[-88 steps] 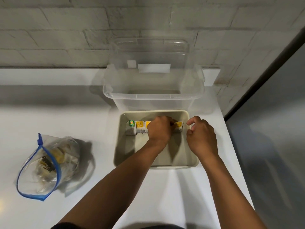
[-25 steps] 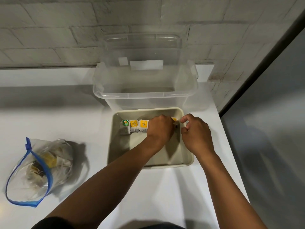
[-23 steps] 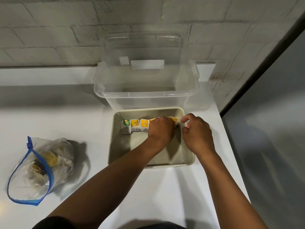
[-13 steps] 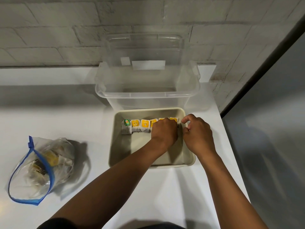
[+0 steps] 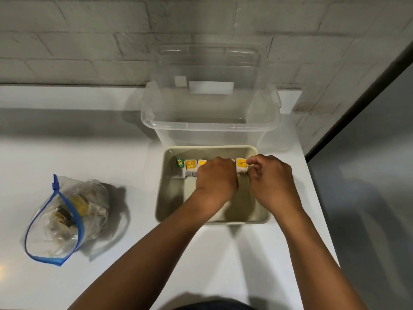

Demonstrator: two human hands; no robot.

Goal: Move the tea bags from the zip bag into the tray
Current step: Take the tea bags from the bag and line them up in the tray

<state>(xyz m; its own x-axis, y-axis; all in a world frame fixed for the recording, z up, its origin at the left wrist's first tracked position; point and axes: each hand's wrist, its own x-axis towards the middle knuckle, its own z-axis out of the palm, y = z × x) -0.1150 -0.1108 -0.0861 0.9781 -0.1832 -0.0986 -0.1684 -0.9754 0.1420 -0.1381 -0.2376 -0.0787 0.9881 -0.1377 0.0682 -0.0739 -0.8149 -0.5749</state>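
We are seeing the tray (image 5: 257,217) sitting on the tabletop (image 5: 111,139) just before the storage box (image 5: 210,121); tea bags (image 5: 191,167) are lining its far side, both hands are reaching in, and the zip bag (image 5: 64,218) is lying well left

Wall (image 5: 93,36) at the back is brick, painted pale grey-white, w/ thin dark lines btwn the bricks. A white counter (image 5: 73,139) runs right up to it. A low white ledge sits along the back edge where counter meets wall. Light falls from above & makes soft grey shadows on the counter. On the right is a big grey panel (image 5: 368,175) w/ a dark strip along its edge, going up at a slant.
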